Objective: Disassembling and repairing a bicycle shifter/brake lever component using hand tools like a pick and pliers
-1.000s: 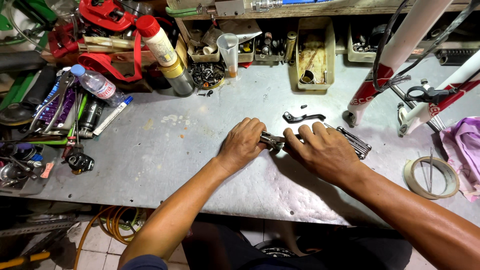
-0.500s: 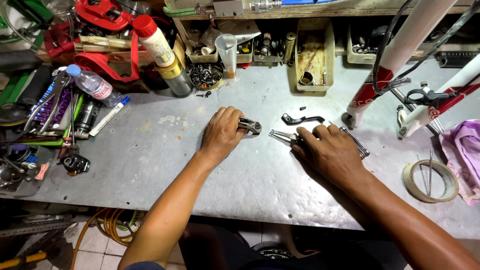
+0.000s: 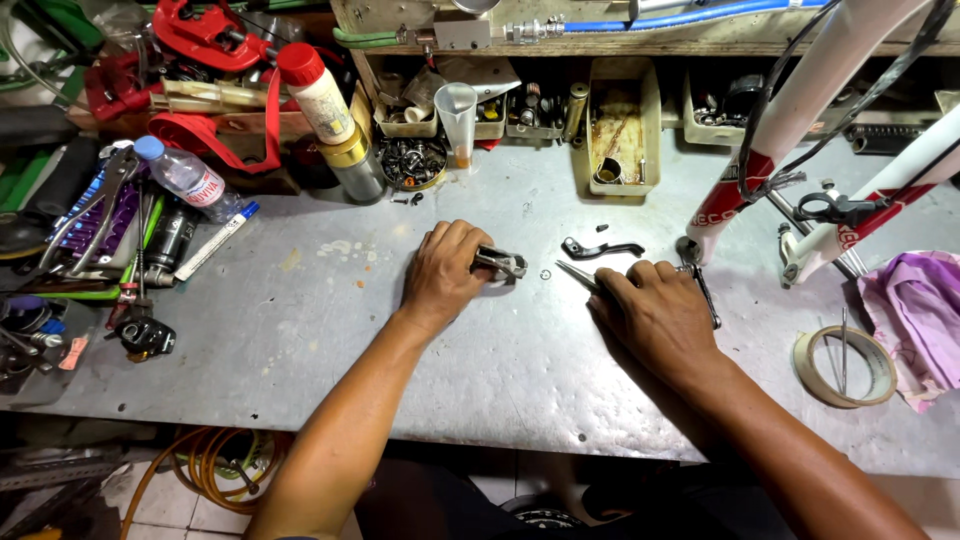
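Grey metal worktop (image 3: 300, 340), scratched, both hands resting on it mid-bench. Left hand (image 3: 445, 275) is closed around a small black-and-silver part (image 3: 500, 264), whose end sticks out to the right past the fingers, long axis roughly left-right. Right hand (image 3: 655, 310) lies knuckles-up, gripping pliers (image 3: 578, 276); the thin tips point up-left toward the left hand. Between the two hands, a tiny washer (image 3: 545, 274) lies loose, just right of the part, nearer the plier tips than the left fingers. Just beyond the right hand, a black lever (image 3: 600, 248) lies flat, long axis left-right, apart from both hands. Nothing stands between pliers and part. Far right: tape roll (image 3: 845, 367), purple rag (image 3: 915, 315), white bike frame (image 3: 800, 100). Far left: water bottle (image 3: 185, 178), tool clutter. Behind: a red-capped bottle (image 3: 315, 95), parts trays.
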